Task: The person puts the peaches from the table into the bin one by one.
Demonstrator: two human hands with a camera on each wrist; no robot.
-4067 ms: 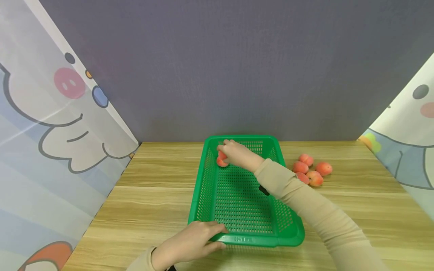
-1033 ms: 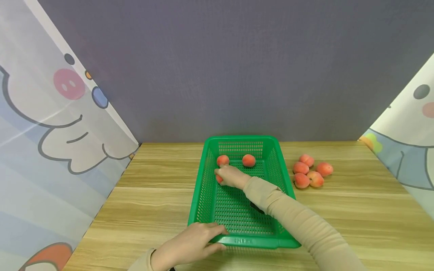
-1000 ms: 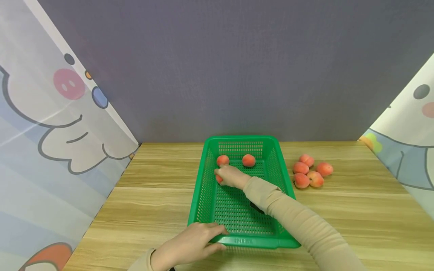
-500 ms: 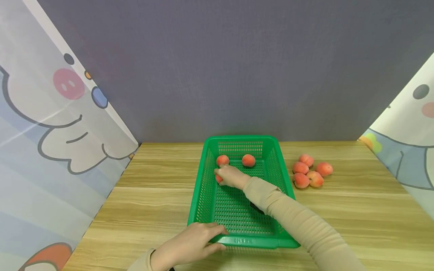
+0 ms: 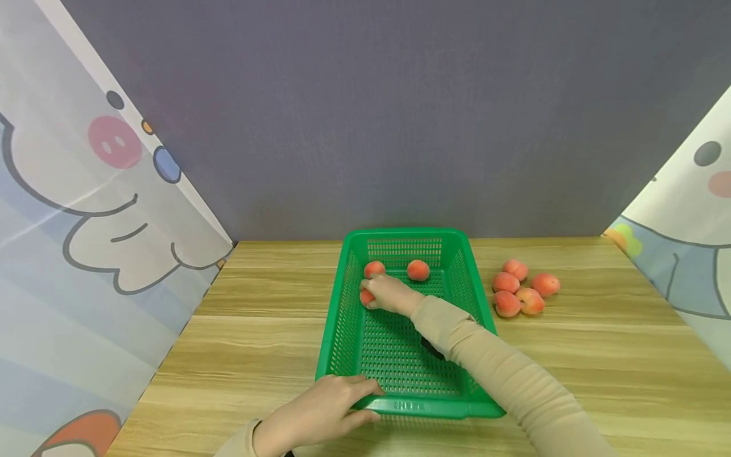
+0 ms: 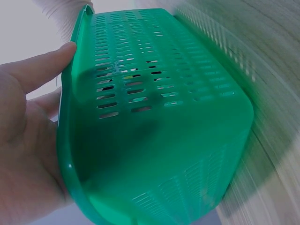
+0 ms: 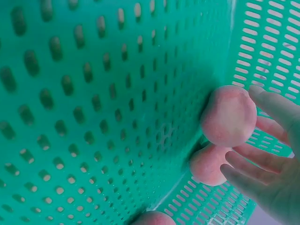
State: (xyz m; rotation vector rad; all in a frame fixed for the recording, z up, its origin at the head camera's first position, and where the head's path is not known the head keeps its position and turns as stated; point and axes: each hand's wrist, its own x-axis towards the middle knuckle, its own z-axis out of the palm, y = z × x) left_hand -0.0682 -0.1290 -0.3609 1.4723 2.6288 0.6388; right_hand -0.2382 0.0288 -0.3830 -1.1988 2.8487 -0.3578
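Leftmost, a smooth, creased sheet (image 5: 40, 254) printed with a rounded, pink-snouted cartoon animal meets a yellowish table (image 5: 251, 330) with streaky wood grain. Next, the left hand (image 5: 320, 409) holds the near rim of a glossy green plastic basket (image 5: 434, 406), its fingers bent over the edge and its thumb against the outside. The basket is a deep, round-cornered rectangle, pierced with small slots. Inside, by its left wall, lies a velvety, red-orange peach (image 5: 366, 297), pinched between the thumb and fingers of the right hand (image 5: 394, 295); a rounder peach (image 5: 374, 269) sits just beyond it, and a third peach (image 5: 419, 270) rests near the far wall. A ribbed beige sleeve (image 5: 502, 362) crosses the right wall. Farther right, five oval peaches (image 5: 532, 301) cluster on the wood, before another printed sheet (image 5: 702, 203).
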